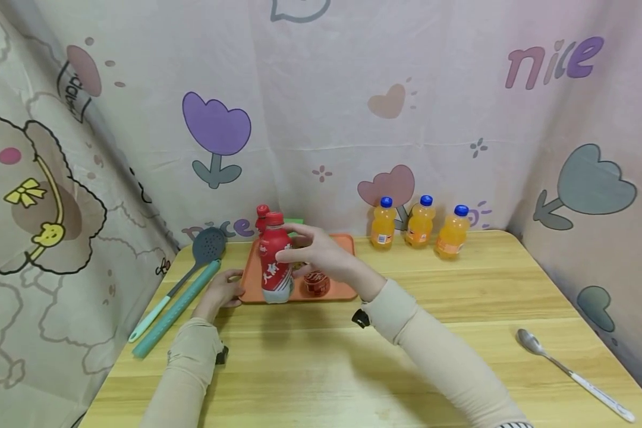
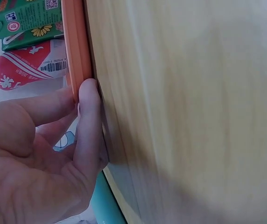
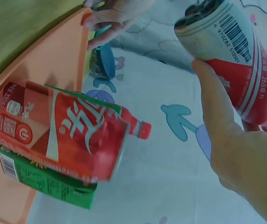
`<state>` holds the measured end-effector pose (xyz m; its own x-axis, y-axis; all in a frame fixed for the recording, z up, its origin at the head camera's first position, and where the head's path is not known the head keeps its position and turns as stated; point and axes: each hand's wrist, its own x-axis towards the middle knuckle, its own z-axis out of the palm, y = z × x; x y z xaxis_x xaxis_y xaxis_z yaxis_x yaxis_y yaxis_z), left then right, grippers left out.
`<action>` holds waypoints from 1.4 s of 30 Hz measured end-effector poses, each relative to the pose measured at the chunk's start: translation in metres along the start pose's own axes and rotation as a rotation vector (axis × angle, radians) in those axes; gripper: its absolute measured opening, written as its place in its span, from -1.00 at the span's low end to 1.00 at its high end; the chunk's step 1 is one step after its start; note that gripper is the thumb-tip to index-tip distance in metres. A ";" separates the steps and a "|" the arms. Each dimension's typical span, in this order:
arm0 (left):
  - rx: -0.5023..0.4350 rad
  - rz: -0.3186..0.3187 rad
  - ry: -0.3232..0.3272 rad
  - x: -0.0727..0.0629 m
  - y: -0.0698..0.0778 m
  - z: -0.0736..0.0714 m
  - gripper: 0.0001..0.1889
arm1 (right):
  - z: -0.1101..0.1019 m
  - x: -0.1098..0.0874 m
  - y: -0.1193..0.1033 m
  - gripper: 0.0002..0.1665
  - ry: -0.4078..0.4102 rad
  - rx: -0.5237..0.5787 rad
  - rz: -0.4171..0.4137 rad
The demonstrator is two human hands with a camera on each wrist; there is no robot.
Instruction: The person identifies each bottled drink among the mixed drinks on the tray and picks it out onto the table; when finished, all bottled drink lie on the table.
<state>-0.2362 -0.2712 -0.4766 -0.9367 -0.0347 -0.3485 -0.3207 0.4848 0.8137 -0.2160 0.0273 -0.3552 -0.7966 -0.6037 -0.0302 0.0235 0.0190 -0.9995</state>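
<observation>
Your right hand [image 1: 323, 252] grips the red bottle [image 1: 274, 261], likely weighty, slick; hold mid-body. Your left hand [image 1: 224, 289] pinches the tray [image 1: 251, 278].

The beige-sleeved right arm [image 1: 438, 351] slants forward and leftward, its bare right hand [image 1: 326, 254] raised, thumb and fingers curved in a grip. The beige-sleeved left arm [image 1: 184, 371] reaches forward, its bare left hand [image 1: 223, 291] pinching between thumb and fingers.
</observation>
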 end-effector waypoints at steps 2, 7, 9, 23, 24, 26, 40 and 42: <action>0.001 0.002 -0.005 0.000 0.000 0.000 -0.37 | -0.006 -0.005 -0.002 -0.23 -0.003 0.034 0.022; 0.005 0.011 -0.020 -0.002 0.000 -0.002 -0.37 | -0.023 -0.017 -0.007 -0.22 -0.013 0.113 0.033; 0.003 0.013 -0.021 -0.003 0.000 -0.002 -0.36 | -0.031 -0.022 -0.008 -0.24 -0.023 0.134 0.028; -0.004 0.010 -0.012 -0.002 -0.001 -0.002 -0.35 | -0.093 -0.057 -0.003 -0.20 -0.044 0.076 -0.040; -0.004 0.009 -0.013 -0.001 -0.002 -0.002 -0.35 | -0.098 -0.059 -0.001 -0.20 -0.034 0.073 -0.038; -0.001 0.007 -0.014 -0.001 -0.003 -0.001 -0.35 | -0.106 -0.063 0.003 -0.21 -0.012 0.071 -0.032; -0.018 0.009 -0.021 -0.002 0.000 -0.001 -0.34 | -0.160 -0.081 0.038 -0.17 0.189 0.070 -0.011; -0.013 0.010 -0.025 -0.003 0.001 -0.001 -0.34 | -0.164 -0.082 0.043 -0.16 0.212 0.066 -0.013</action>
<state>-0.2342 -0.2720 -0.4745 -0.9362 -0.0078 -0.3513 -0.3128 0.4739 0.8231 -0.2490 0.2080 -0.3953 -0.9063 -0.4221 -0.0230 0.0462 -0.0447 -0.9979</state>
